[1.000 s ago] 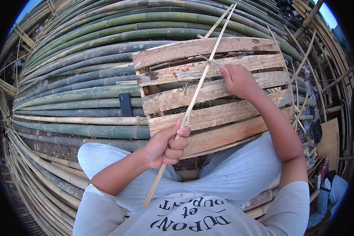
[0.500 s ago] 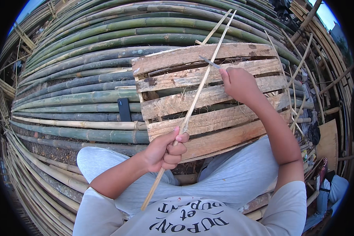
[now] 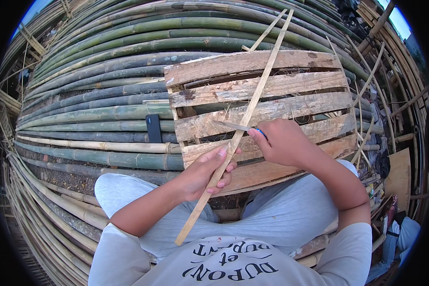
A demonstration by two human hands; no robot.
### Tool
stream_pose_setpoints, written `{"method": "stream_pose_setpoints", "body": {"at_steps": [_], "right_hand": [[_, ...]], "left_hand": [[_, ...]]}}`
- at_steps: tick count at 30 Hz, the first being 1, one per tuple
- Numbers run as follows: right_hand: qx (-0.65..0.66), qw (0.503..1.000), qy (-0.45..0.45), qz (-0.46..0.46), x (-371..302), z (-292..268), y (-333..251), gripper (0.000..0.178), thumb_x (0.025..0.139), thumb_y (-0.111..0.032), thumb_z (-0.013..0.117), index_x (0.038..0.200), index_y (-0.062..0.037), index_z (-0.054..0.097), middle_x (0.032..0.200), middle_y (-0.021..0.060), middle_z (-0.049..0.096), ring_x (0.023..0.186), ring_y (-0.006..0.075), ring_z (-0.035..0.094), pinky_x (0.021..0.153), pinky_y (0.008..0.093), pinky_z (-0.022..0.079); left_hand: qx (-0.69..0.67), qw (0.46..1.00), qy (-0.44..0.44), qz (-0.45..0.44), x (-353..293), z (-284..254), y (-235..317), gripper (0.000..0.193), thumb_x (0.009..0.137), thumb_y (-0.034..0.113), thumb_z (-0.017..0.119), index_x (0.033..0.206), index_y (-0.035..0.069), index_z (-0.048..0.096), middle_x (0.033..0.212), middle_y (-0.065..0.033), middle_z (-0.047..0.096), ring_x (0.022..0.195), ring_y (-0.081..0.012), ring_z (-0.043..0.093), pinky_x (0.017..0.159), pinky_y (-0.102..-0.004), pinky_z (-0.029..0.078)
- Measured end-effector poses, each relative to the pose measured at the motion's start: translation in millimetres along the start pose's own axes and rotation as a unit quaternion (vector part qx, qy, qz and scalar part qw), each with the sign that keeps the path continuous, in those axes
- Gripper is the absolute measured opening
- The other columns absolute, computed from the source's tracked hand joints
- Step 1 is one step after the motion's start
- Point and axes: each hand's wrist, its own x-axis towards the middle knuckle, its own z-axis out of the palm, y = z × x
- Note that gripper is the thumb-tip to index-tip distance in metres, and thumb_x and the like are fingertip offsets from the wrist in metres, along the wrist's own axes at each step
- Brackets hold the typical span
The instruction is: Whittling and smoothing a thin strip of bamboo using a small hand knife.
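Observation:
A long, pale bamboo strip point(image 3: 261, 88) runs slantwise from near my chest up over a slatted wooden pallet point(image 3: 214, 125). Around its lower part my left hand point(image 3: 213, 172) is closed, thumb lying along the strip's flat face. My right hand point(image 3: 282, 141) grips a knife point(image 3: 234, 126) by its handle, of which a bit of blue shows. The knife's blade lies across the strip just above my left hand, its tip pointing left. Most of the handle is hidden inside my right fist.
Rows of green and grey bamboo poles point(image 3: 105, 114) spread beyond and left of the pallet. A dark phone point(image 3: 153, 128) rests on the poles at the pallet's left side. Another pale strip point(image 3: 267, 31) sticks out past the far edge. Thin strips point(image 3: 368, 76) lean at the right.
My right hand has drawn the knife down the strip toward my left hand. The strip has turned so its broad flat face shows, and my left fingers have loosened slightly.

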Motion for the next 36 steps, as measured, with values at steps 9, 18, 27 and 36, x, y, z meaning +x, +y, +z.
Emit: {"method": "stream_pose_setpoints", "body": {"at_steps": [9, 18, 27, 36], "right_hand": [[0.028, 0.999, 0.005, -0.029, -5.8, 6.0, -10.2, 0.045, 0.100, -0.035, 0.050, 0.076, 0.0012, 0.063, 0.059, 0.0216, 0.060, 0.057, 0.0411, 0.063, 0.055, 0.0495, 0.050], [0.295, 0.952, 0.083, -0.022, -7.7, 15.4, -12.9, 0.028, 0.089, -0.031, 0.073, 0.092, -0.0043, 0.066, 0.055, 0.0057, 0.049, 0.048, 0.0150, 0.048, 0.048, 0.0313, 0.038], [0.364, 0.930, -0.050, -0.013, -4.3, 26.3, -20.3, 0.036, 0.088, -0.032, 0.076, 0.116, -0.0103, 0.072, 0.059, -0.0010, 0.048, 0.055, 0.0067, 0.040, 0.050, 0.0263, 0.033], [0.333, 0.943, -0.018, -0.011, -5.7, 26.2, -22.5, 0.034, 0.088, -0.032, 0.075, 0.112, -0.0084, 0.073, 0.057, 0.0037, 0.050, 0.053, 0.0083, 0.042, 0.049, 0.0270, 0.036]], "left_hand": [[-0.041, 0.998, -0.022, -0.045, 0.3, -20.3, -4.8, 0.045, 0.108, 0.045, 0.023, 0.120, 0.009, 0.047, 0.068, 0.0017, 0.040, 0.046, -0.0049, 0.030, 0.036, -0.0183, 0.023], [-0.068, 0.995, -0.038, -0.057, -3.8, -12.3, -0.3, 0.043, 0.109, 0.045, 0.024, 0.110, 0.009, 0.047, 0.065, 0.0033, 0.036, 0.044, -0.0042, 0.026, 0.035, -0.0198, 0.021], [-0.073, 0.995, -0.030, -0.053, -3.3, -13.4, -4.2, 0.038, 0.109, 0.044, 0.025, 0.101, 0.013, 0.046, 0.067, 0.0031, 0.038, 0.045, -0.0042, 0.029, 0.036, -0.0192, 0.023], [-0.077, 0.995, -0.039, -0.051, -2.8, -14.4, -5.3, 0.034, 0.109, 0.044, 0.029, 0.103, 0.015, 0.046, 0.068, 0.0026, 0.040, 0.046, -0.0038, 0.030, 0.037, -0.0185, 0.024]]}}
